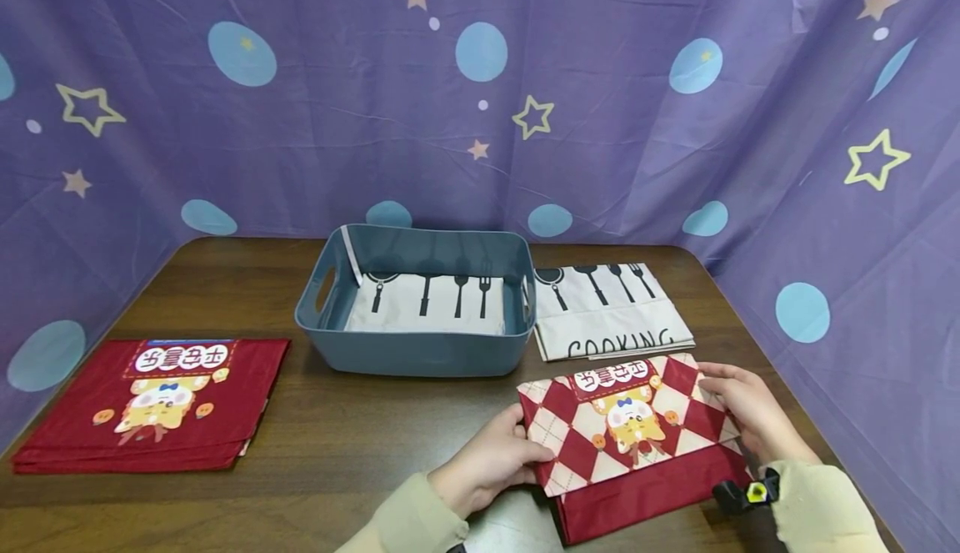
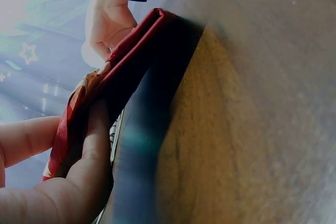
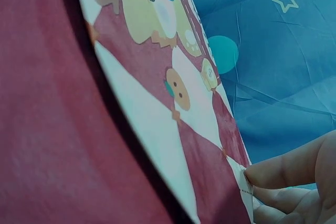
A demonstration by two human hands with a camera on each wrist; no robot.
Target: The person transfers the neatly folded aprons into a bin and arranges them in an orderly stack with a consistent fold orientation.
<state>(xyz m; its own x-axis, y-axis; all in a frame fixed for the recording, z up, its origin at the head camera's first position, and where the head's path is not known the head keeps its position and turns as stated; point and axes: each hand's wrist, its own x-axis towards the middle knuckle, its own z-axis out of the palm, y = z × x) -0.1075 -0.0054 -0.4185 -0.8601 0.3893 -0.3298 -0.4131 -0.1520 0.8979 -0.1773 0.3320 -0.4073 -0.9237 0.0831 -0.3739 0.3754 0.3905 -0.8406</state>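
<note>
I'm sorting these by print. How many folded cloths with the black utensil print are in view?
2: one utensil-print cloth lies inside the grey bin; the other, reading COOKING, lies on the table just right of it. More may be hidden beneath either.

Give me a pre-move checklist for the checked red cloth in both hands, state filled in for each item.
1. Left hand grips the checked cloth at its left edge: ok.
2. Right hand pinches the cloth's right edge: ok.
3. Fold edges line up evenly: cannot tell; the red lower layer sticks out below the checked flap.
4. Grey bin within reach, opening unobstructed: ok; one folded utensil-print cloth lies flat inside.
5. Cooking cloth lies apart from the held cloth: cannot tell; their edges look very close.
6. Red cloth at far left out of the way: ok.
</note>
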